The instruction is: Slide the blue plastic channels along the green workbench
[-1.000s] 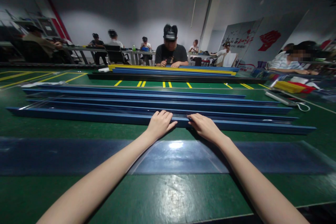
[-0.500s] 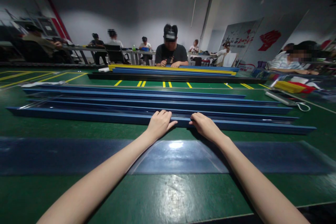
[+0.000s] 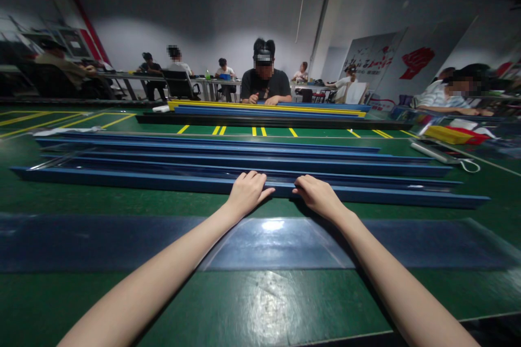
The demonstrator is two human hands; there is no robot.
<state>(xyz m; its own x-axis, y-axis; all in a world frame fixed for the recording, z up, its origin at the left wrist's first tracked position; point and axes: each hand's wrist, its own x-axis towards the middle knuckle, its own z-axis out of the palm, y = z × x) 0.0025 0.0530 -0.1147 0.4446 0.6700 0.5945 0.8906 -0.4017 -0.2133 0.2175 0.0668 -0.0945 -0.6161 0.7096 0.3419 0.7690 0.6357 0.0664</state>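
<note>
Several long blue channel rails lie side by side across the green table. The nearest blue rail (image 3: 122, 180) runs from far left to far right. My left hand (image 3: 247, 193) rests on its near edge at the middle, fingers curled over the top and thumb out to the right. My right hand (image 3: 318, 195) grips the same rail a little to the right, fingers bent over its edge. Between me and the rail lies a long dark blue flat strip (image 3: 101, 241) with a shiny patch under my forearms.
Behind the near rail lie more blue rails (image 3: 211, 147). A person in a black shirt (image 3: 265, 82) sits opposite at blue and yellow rails (image 3: 264, 107). Other people sit at tables further back and at the right. A white tool with a cable (image 3: 435, 153) lies at the right.
</note>
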